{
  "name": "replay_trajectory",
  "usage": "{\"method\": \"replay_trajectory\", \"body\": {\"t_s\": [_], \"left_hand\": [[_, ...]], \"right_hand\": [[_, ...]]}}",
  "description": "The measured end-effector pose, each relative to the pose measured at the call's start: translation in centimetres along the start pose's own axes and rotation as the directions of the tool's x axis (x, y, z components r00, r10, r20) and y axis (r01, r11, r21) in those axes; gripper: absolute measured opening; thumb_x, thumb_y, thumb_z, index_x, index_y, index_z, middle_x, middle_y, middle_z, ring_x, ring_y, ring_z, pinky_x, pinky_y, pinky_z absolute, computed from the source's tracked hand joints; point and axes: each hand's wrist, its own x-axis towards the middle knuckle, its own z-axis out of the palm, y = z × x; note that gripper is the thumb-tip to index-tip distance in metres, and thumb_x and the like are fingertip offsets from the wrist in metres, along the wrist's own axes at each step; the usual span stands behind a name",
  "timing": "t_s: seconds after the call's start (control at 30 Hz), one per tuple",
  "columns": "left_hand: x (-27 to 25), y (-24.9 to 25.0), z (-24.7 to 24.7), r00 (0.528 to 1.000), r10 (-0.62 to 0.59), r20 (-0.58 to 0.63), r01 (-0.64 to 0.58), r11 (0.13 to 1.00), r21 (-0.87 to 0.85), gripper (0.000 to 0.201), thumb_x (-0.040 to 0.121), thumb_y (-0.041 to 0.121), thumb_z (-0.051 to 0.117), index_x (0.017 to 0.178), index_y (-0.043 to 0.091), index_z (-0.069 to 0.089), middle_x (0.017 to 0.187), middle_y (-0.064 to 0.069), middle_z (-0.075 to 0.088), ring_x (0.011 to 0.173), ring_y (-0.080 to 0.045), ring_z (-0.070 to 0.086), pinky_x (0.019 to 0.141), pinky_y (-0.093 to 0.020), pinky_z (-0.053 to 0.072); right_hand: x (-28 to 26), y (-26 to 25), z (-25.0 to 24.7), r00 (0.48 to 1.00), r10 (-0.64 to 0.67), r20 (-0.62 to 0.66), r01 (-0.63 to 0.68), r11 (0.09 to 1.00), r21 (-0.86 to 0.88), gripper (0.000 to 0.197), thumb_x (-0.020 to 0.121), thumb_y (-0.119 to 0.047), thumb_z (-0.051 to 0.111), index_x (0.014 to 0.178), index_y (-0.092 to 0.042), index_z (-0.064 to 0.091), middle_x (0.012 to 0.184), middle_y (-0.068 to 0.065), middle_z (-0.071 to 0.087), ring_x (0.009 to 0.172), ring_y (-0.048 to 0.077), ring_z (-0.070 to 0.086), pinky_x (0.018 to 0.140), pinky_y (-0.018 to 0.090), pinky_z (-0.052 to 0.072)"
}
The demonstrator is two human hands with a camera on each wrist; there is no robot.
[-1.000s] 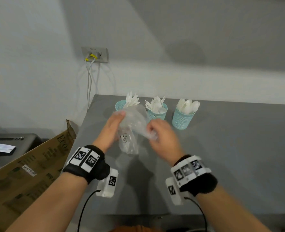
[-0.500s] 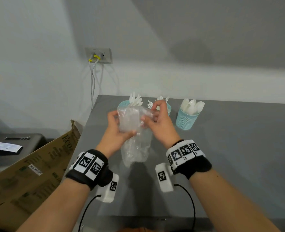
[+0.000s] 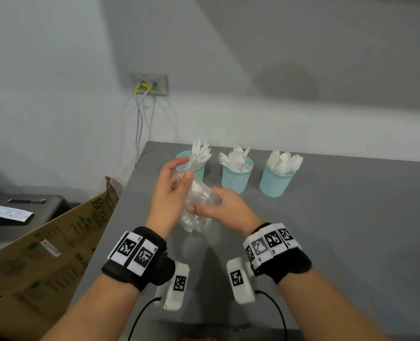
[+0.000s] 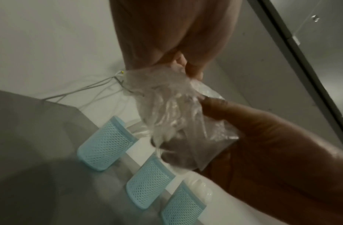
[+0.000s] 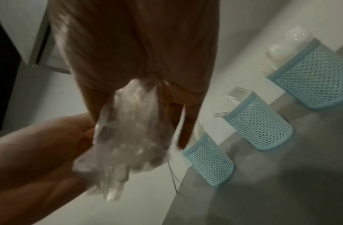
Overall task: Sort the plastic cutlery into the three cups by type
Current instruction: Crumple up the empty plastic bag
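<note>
Head view, left to right: at centre frame our left hand (image 3: 170,193) and right hand (image 3: 225,209) both clutch the crumpled clear plastic bag (image 3: 197,205) above the table (image 3: 351,230). Knives cup (image 3: 191,166), forks cup (image 3: 237,174) and spoons cup (image 3: 275,179) look full behind. We should ball it tightly, clear of the cups.

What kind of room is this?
Probably a plain workroom or office corner, not a kitchen. There is a bare grey table against a blank wall, a wall socket with cables, and a cardboard box beside the table.
</note>
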Motion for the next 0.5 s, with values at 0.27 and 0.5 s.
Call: {"method": "replay_trajectory", "body": {"t_s": [0.27, 0.5], "left_hand": [[-2.1, -0.8, -0.2, 0.949, -0.259, 0.182, 0.28, 0.955, -0.101, 0.057, 0.074, 0.019, 0.08, 0.125, 0.018, 0.056, 0.105, -0.004, 0.071, 0.096, -0.02, 0.068, 0.083, -0.03, 0.057], [-3.9, -1.9, -0.2, 0.954, -0.188, 0.234, 0.15, 0.974, 0.171, 0.047, 0.069, 0.007, 0.081, 0.109, 0.023, 0.064, 0.104, -0.003, 0.07, 0.085, -0.02, 0.066, 0.081, -0.031, 0.056]], "right_hand": [[0.0, 0.8, -0.7, 0.96, 0.034, -0.277, 0.049, 0.956, 0.289, 0.033, 0.091, -0.025, 0.061, 0.116, -0.006, 0.051, 0.113, 0.011, 0.063, 0.101, 0.019, 0.063, 0.086, 0.029, 0.051], [-2.3, 2.8, -2.1, 0.985, 0.121, -0.122, -0.084, 0.958, 0.275, 0.069, 0.066, -0.015, 0.085, 0.124, -0.015, 0.048, 0.117, 0.012, 0.065, 0.105, 0.028, 0.066, 0.091, 0.047, 0.054]]}}
